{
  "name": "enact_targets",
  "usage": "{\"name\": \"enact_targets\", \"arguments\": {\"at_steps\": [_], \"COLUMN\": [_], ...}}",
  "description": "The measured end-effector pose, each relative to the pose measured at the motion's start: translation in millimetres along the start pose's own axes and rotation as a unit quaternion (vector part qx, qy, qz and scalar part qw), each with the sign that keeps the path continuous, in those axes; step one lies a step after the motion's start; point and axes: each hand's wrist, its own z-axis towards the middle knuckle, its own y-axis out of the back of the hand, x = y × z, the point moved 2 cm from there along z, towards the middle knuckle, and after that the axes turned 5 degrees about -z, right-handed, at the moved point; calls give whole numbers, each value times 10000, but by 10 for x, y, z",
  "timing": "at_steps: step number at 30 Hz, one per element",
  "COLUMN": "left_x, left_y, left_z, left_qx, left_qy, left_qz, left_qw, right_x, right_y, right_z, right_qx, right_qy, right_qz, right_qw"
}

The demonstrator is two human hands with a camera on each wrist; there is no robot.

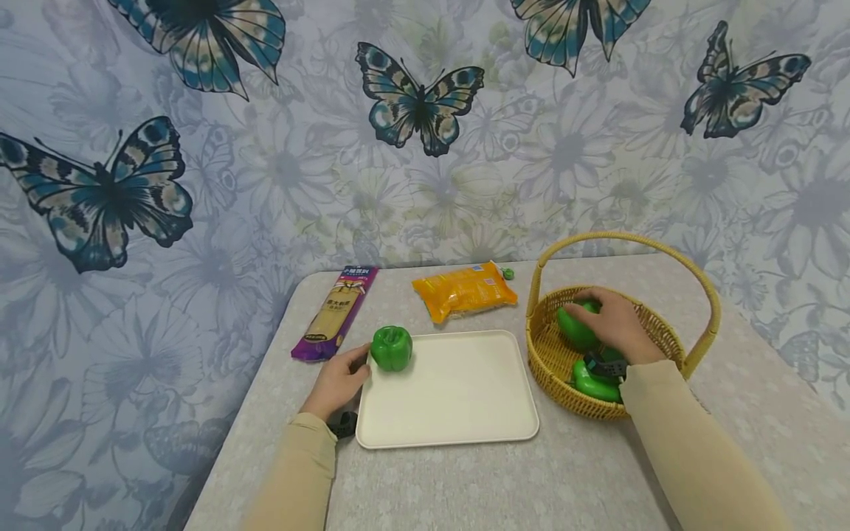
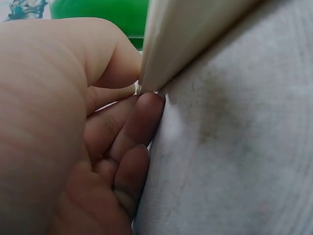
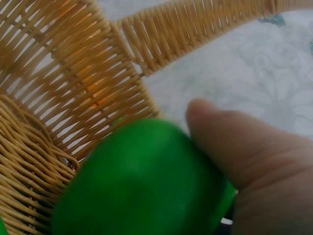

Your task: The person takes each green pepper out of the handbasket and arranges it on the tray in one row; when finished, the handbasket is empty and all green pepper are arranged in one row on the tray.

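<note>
My right hand [image 1: 614,324] reaches into a yellow wicker basket [image 1: 551,380] and grips a green bell pepper [image 1: 575,330]. In the right wrist view, the thumb lies along the side of this smooth green pepper [image 3: 137,181]; the other fingers are hidden behind it. Another green pepper [image 1: 595,385] lies in the basket below the wrist. At the left edge of a cream tray [image 1: 458,391], my left hand [image 1: 337,383] pinches the rim [image 2: 156,54] between thumb and fingertips. One green bell pepper [image 1: 392,349] sits on the tray's far left corner, close to that hand.
A purple pack of noodles [image 1: 335,317] lies at the table's left edge. Behind the tray is an orange packet [image 1: 465,290], with a small green item [image 1: 508,273] beside it. The basket's tall handle [image 1: 624,236] arches over the right hand. A butterfly-patterned wall [image 1: 398,199] stands behind the table.
</note>
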Motion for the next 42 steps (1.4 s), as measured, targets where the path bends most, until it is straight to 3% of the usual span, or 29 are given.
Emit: {"name": "enact_targets", "arguments": {"at_steps": [16,33,42], "left_x": [40,78,50], "left_y": [-35,-12,-19], "left_z": [13,58,43], "left_qx": [-44,22,36], "left_qy": [73,41,83], "left_qz": [-353,-444,-499], "left_qw": [9993,9990,9987], "right_x": [34,71,68], "right_y": [10,-23,-27], "right_z": [-25,9,-20], "right_qx": [-98,157,233], "right_qy": [114,599,545], "right_qz": [111,50,78], "right_qw": [9998,9981,9982]}}
